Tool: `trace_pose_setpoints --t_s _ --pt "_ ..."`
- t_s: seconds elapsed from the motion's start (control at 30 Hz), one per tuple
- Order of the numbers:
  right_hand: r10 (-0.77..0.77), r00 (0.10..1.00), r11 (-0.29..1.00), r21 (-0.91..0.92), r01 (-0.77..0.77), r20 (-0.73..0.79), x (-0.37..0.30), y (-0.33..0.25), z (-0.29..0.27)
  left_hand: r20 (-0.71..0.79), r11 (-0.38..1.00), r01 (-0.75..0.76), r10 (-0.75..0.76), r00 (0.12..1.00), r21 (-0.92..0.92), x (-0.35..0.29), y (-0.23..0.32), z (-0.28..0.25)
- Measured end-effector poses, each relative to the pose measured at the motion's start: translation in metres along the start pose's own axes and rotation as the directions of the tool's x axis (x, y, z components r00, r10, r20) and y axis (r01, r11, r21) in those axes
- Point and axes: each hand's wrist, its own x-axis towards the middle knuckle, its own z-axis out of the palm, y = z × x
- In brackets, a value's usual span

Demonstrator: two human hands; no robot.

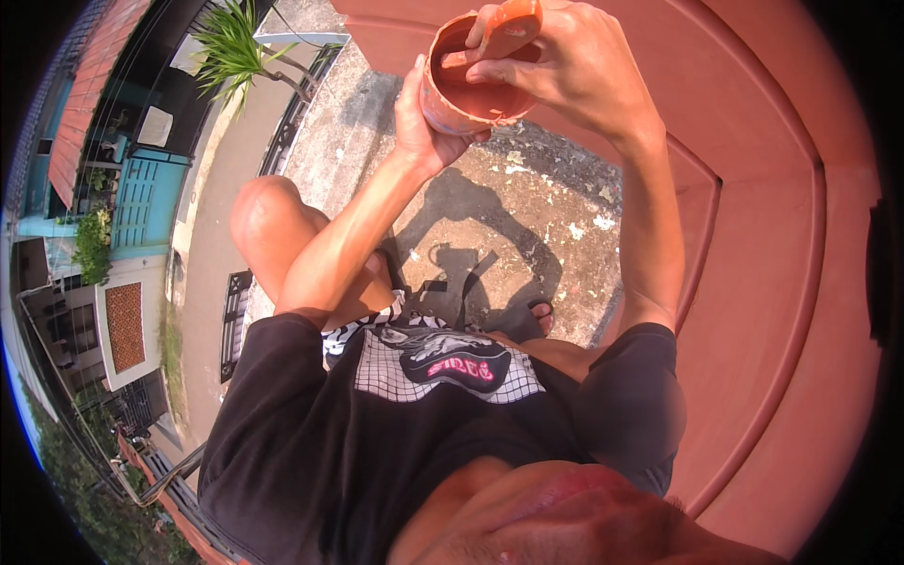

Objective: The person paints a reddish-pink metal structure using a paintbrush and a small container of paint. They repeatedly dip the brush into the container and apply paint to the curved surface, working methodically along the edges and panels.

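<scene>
My left hand (421, 132) wraps around the side and base of a small paint pot (461, 121), its rim crusted with terracotta-red paint. The pot is tipped so that its opening faces me, and reddish paint (480, 97) shows inside. Over the opening, my right hand (579, 71) pinches an orange flat-handled tool (513, 26), smeared with paint. Its fingers reach just inside the rim. The tool's working end cannot be made out, so its exact kind is unclear.
Terracotta-painted wall (763, 217) with raised mouldings curves close along my right. I am on a rough, paint-spotted concrete ledge (499, 202). At left, beyond its edge, lie a street (212, 188), a spiky plant (231, 52) and a turquoise gate (146, 198).
</scene>
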Motion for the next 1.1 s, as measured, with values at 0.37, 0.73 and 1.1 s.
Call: trace_pose_setpoints --t_s 0.37,0.73,1.1 --pt "-0.034 0.999 0.999 0.04 0.035 -0.007 -0.005 0.003 -0.002 0.001 1.0 0.016 -0.016 1.0 0.023 0.0 -0.002 0.0" --pt "-0.19 0.968 0.972 0.105 0.209 -0.163 -0.002 0.009 -0.01 0.019 0.993 0.086 -0.085 0.996 -0.085 0.003 -0.006 -0.005" --pt "-0.445 0.794 0.891 -0.118 0.438 -0.415 0.001 0.019 -0.002 0.155 0.961 0.134 -0.099 0.983 -0.24 0.005 0.0 0.003"
